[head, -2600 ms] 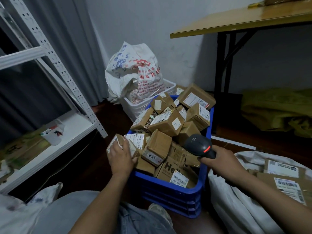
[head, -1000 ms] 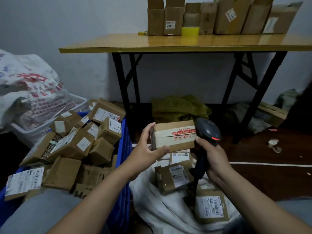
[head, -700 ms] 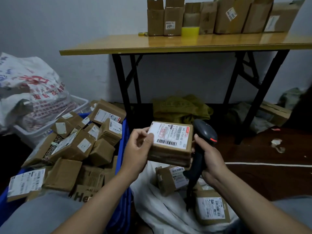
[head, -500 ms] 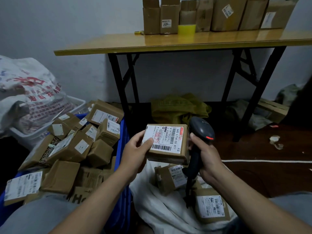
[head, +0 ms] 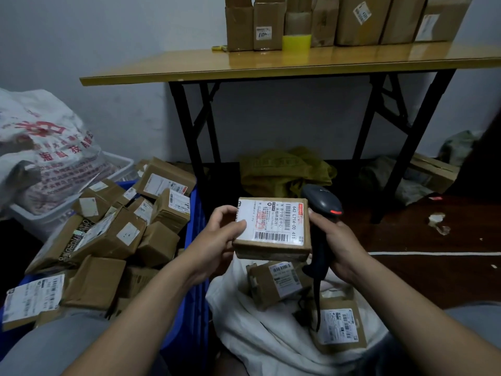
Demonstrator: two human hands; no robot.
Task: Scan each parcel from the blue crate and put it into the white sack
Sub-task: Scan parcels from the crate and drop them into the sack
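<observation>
My left hand (head: 220, 234) holds a small brown parcel (head: 272, 229) above the white sack (head: 260, 337), its white barcode label facing up. My right hand (head: 334, 244) grips a black barcode scanner (head: 321, 210) upright; its head sits just right of the parcel and my right thumb rests against the parcel's right edge. The blue crate (head: 195, 278) at the left is heaped with brown parcels (head: 113, 237). Inside the sack lie labelled parcels (head: 279, 283).
A folding table (head: 271, 63) with black legs stands ahead, with cardboard boxes (head: 311, 20) lined on top. A printed white bag (head: 46, 150) in a white bin sits far left. Yellow-green sacking (head: 284, 169) lies under the table. My knees are at the bottom corners.
I took a parcel from the crate with my left hand, carried it right over the sack and turned it label-up. The scanner now sits beside it.
</observation>
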